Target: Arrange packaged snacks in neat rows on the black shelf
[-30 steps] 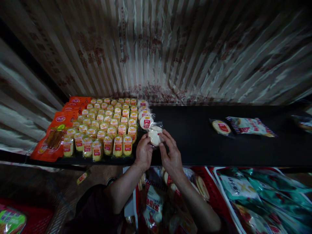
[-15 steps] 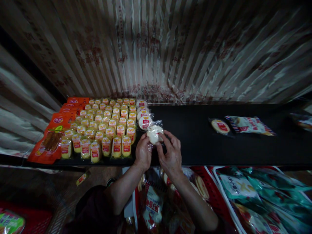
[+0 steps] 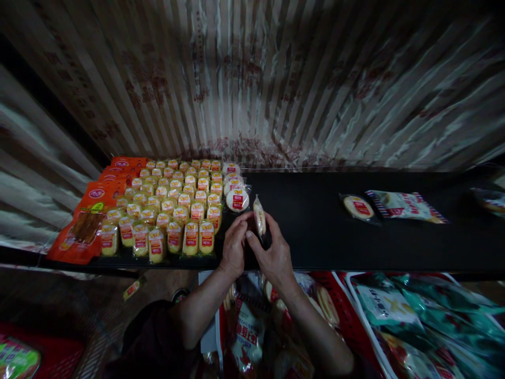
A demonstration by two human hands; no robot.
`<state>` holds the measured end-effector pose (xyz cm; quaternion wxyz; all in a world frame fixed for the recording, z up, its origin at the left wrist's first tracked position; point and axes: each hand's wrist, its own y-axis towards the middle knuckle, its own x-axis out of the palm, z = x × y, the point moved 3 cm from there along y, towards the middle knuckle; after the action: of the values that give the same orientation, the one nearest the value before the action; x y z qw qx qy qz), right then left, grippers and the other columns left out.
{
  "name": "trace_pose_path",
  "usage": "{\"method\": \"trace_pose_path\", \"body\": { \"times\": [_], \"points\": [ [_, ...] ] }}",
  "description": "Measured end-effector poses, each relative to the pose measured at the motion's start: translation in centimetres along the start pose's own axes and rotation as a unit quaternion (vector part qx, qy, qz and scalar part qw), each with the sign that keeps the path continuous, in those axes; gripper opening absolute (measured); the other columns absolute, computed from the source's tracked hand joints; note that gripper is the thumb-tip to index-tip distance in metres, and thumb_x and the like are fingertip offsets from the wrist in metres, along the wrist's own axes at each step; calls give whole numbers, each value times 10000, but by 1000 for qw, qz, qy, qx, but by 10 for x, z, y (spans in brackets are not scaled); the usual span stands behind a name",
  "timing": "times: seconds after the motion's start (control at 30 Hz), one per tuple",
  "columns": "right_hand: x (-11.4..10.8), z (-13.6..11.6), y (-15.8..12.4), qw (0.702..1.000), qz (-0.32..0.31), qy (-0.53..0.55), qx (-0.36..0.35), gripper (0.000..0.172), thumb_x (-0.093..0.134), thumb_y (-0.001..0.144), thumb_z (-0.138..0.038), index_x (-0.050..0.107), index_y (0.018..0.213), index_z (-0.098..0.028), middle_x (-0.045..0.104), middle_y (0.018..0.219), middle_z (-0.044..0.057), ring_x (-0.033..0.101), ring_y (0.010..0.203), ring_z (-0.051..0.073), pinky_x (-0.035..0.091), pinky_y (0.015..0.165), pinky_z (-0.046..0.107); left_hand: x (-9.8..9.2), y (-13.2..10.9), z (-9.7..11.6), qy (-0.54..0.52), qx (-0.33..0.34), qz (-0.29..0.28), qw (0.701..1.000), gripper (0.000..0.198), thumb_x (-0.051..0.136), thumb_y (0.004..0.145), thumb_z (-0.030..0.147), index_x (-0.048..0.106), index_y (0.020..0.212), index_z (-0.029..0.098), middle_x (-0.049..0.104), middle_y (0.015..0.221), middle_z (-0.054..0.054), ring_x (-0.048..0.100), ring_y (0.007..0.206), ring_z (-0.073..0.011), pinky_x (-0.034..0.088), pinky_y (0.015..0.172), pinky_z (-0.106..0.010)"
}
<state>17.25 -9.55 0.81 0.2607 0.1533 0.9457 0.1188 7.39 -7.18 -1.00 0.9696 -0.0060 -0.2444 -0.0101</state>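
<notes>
Right hand [image 3: 275, 253] pinches wrapped cracker [image 3: 260, 218]; left hand [image 3: 233, 248] half-curled, hold unclear; white-rimmed basket [image 3: 358, 305] holds teal bags [image 3: 437, 308].

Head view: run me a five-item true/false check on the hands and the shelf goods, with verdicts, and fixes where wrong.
1. The right hand holds a wrapped cracker edge-on. True.
2. The left hand touches the orange packets. False: it is close to the wrapped cracker, away from them.
3. A striped-edge bag lies on the black shelf. True.
4. The teal bags lie on the black shelf. False: they are in a white-rimmed basket in front of it.
5. The yellow packs stand right of the orange packets. True.
</notes>
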Motion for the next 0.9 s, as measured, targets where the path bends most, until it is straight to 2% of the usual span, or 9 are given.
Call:
{"method": "trace_pose_path", "body": {
  "times": [0.13,0.23,0.33,0.43,0.63,0.9],
  "points": [
    [-3,0,6,999,16,43,6,400,533,845,-431,589,1171,-208,604,1164,110,576,1052,244,487,894,396,0,-2,10,109,68,-1,992,309,474,866,332,659,1074,199,626,1215,-55,521,1197,-207,343,1080,-365],
    [-3,4,9,995,10,96,39,330,535,848,-424,630,1089,-220,628,1093,82,586,1002,229,488,877,369,0,-3,15,173,111,-8,979,304,453,875,293,656,1082,199,582,1256,-66,477,1238,-200,331,1097,-367],
    [4,11,12,973,-12,214,88,341,582,822,-398,604,1114,-223,654,1109,54,604,1008,213,461,936,365,-1,-5,16,230,146,1,962,309,443,883,266,642,1113,208,531,1302,-75,463,1249,-202,342,1097,-378],
    [10,19,14,952,2,277,132,419,646,766,-379,573,1146,-216,669,1113,47,623,995,208,463,941,372,0,-7,17,296,183,11,937,308,453,875,235,639,1119,208,507,1321,-83,458,1251,-214,337,1104,-392],
    [15,30,19,948,23,265,173,575,659,726,-391,498,1245,-204,670,1118,68,631,991,217,479,926,392,4,-10,16,408,206,33,889,332,434,847,137,631,1107,202,497,1333,-91,447,1258,-222,346,1101,-420],
    [14,45,29,988,7,106,116,457,508,800,-367,572,1199,-156,644,1163,117,590,1058,251,419,977,451,4,-10,8,468,199,19,861,400,469,787,73,585,1153,186,421,1411,-103,398,1312,-236,343,1114,-436]
  ]
}}
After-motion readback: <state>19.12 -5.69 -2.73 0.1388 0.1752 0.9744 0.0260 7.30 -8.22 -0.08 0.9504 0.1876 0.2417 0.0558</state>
